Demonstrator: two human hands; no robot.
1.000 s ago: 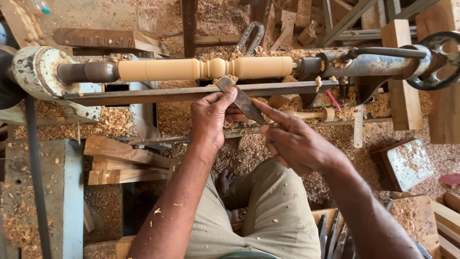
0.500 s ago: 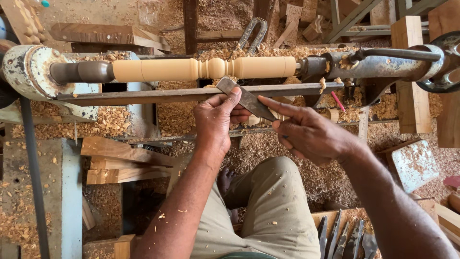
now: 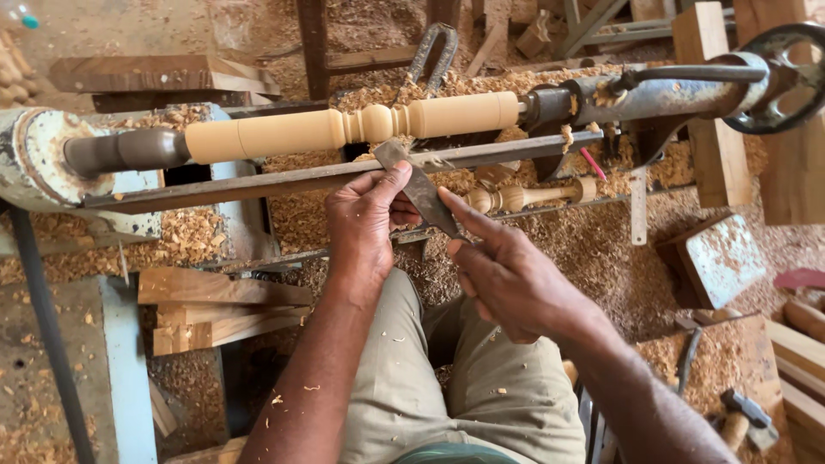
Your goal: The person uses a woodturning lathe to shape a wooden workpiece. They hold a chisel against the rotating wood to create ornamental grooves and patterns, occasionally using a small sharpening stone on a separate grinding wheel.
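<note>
Flat metal chisel (image 3: 418, 187) tilted on tool rest (image 3: 284, 178).

Floor: I see wood shavings (image 3: 593, 258) and sawdust heaped everywhere.
Furniture: a worn pale-blue bench (image 3: 112, 361) stands at my left.
Clutter: I note stacked timber offcuts (image 3: 223, 305) and a thick plank (image 3: 163, 76) beyond.
Light: even daylight.
</note>
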